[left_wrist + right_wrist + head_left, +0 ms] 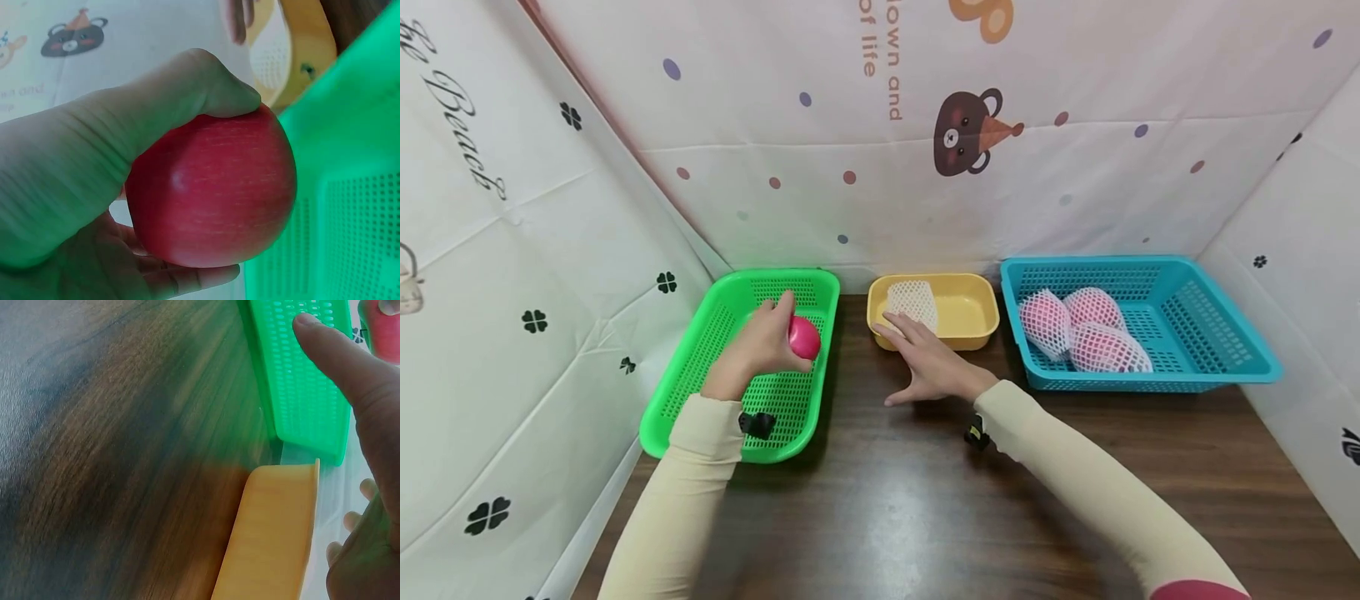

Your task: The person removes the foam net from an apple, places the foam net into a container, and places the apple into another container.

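Observation:
My left hand (763, 340) grips a red apple (215, 187) above the green basket (658, 417), its thumb across the top and its fingers beneath in the left wrist view. My right hand (928, 362), fingers spread, hovers at the near left edge of the yellow tray (973, 308) and holds nothing. In that tray lies a white foam net (913, 302), partly covered by the right fingertips in the head view. The right wrist view shows the right thumb (350, 365) pointing toward the green basket.
A blue basket (1217, 333) at the right holds several pink fruits (1108, 346) in white foam nets. All three containers stand on a dark wooden table (887, 500). Printed white cloth (760, 100) hangs behind and along both sides.

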Action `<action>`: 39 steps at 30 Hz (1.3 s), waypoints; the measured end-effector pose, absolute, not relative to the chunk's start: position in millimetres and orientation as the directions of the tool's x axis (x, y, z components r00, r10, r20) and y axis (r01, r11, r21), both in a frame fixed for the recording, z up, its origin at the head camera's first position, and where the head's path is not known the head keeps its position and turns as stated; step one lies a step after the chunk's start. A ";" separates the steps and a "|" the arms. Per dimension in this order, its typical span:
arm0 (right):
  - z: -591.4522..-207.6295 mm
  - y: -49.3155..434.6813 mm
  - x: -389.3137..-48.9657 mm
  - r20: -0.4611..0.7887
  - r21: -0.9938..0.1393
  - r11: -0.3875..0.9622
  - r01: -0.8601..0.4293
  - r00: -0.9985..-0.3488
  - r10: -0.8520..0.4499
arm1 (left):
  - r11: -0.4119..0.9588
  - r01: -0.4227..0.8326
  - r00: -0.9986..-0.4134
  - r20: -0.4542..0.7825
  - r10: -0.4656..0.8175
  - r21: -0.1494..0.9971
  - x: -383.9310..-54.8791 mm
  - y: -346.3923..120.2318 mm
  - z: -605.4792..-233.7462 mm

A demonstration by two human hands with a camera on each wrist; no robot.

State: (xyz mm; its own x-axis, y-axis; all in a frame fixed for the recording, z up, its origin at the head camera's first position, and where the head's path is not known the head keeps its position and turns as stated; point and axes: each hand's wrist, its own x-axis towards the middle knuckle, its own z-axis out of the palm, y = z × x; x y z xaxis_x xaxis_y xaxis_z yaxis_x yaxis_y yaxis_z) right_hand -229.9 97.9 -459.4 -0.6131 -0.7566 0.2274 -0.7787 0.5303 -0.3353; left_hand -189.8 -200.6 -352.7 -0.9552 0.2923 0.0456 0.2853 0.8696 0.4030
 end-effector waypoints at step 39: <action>-451.6 24.0 -203.7 0.201 -0.401 0.471 -0.786 -0.577 -0.792 | 0.913 0.126 -0.988 -0.037 0.152 0.388 -195.9 -273.1 -366.8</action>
